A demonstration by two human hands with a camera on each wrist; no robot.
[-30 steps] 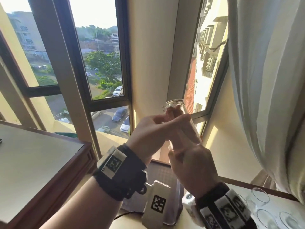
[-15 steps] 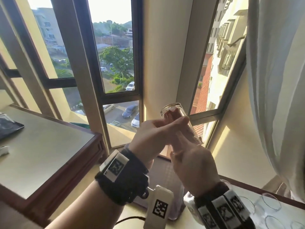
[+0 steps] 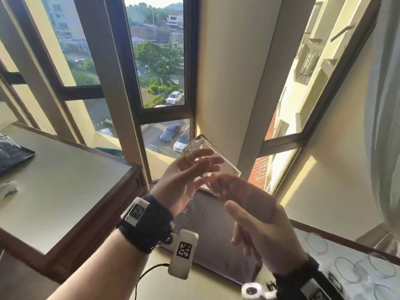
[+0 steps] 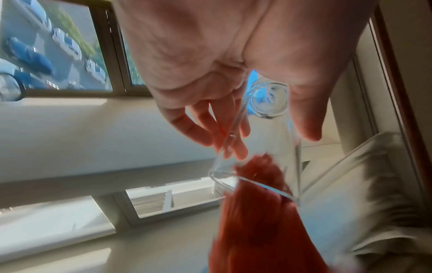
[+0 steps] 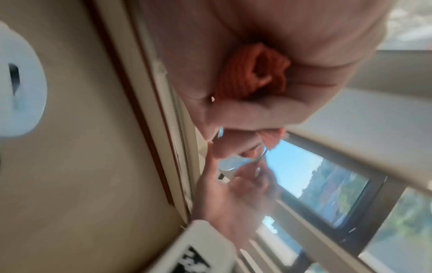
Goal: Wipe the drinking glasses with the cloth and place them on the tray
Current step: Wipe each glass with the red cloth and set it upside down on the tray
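Note:
A clear drinking glass (image 3: pixel 213 158) is held up in front of the window, tilted, with its base to the upper left and its rim to the lower right. My left hand (image 3: pixel 203 163) holds it between spread fingers and thumb; the left wrist view shows the glass (image 4: pixel 268 103) between them. My right hand (image 3: pixel 255 208) grips an orange-red cloth (image 4: pixel 257 212), whose end is pushed into the glass mouth. The cloth (image 5: pixel 252 77) is bunched inside my curled right hand (image 5: pixel 245 110). A dark tray (image 3: pixel 20 155) lies on the table at the far left.
Several more glasses (image 3: pixel 346 270) stand on the surface at the lower right. A wooden-edged table (image 3: pixel 65 180) is to the left, a curtain (image 3: pixel 383 105) hangs at the right, and the window frame (image 3: pixel 190 83) is just beyond the hands.
The glass has tipped over to the left, base now pointing up-left. My left fingers have spread out straighter over it. The view has swung left, bringing the tray into sight.

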